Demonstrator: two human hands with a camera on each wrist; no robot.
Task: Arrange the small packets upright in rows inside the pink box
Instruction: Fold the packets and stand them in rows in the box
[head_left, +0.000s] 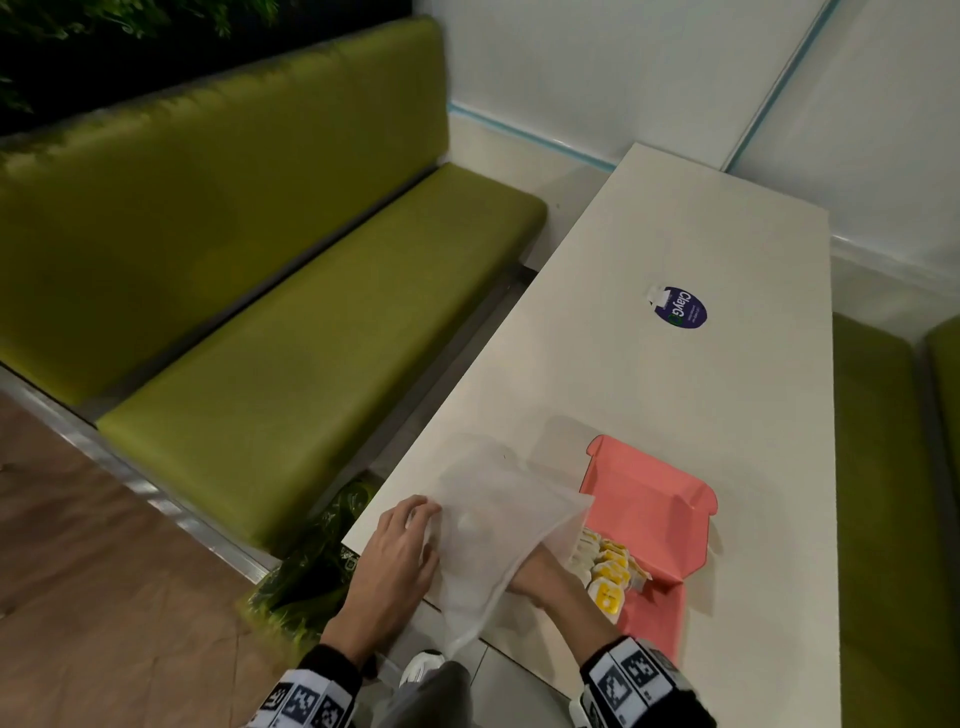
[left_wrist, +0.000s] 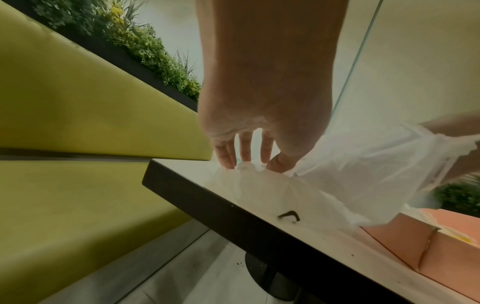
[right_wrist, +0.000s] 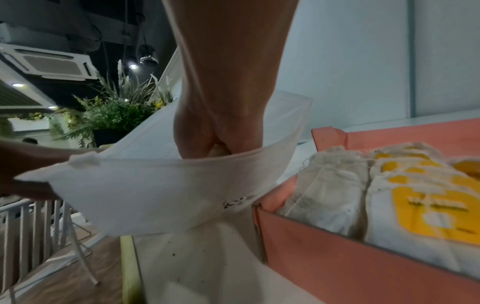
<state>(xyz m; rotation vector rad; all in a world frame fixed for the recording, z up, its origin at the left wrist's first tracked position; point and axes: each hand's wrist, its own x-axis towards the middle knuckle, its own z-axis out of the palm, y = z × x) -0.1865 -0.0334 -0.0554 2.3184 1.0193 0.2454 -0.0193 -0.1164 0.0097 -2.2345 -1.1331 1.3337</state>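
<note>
A pink box (head_left: 655, 525) stands open near the table's front edge, its lid folded back. Rows of small white-and-yellow packets (head_left: 613, 566) stand inside it, seen close in the right wrist view as packets (right_wrist: 415, 201) behind the box wall (right_wrist: 324, 267). Left of the box lies a translucent white plastic bag (head_left: 493, 535). My left hand (head_left: 423, 519) pinches the bag's left edge (left_wrist: 259, 185). My right hand (right_wrist: 215, 144) is inside the bag's mouth (right_wrist: 155, 195), fingers curled round a pale packet. In the head view the bag hides that hand.
The white table (head_left: 675, 234) carries a dark blue round sticker (head_left: 683, 307) further back. An olive green bench (head_left: 311, 338) runs along the left, another seat (head_left: 883, 519) on the right. A green patterned bag (head_left: 311, 566) sits on the floor below the table corner.
</note>
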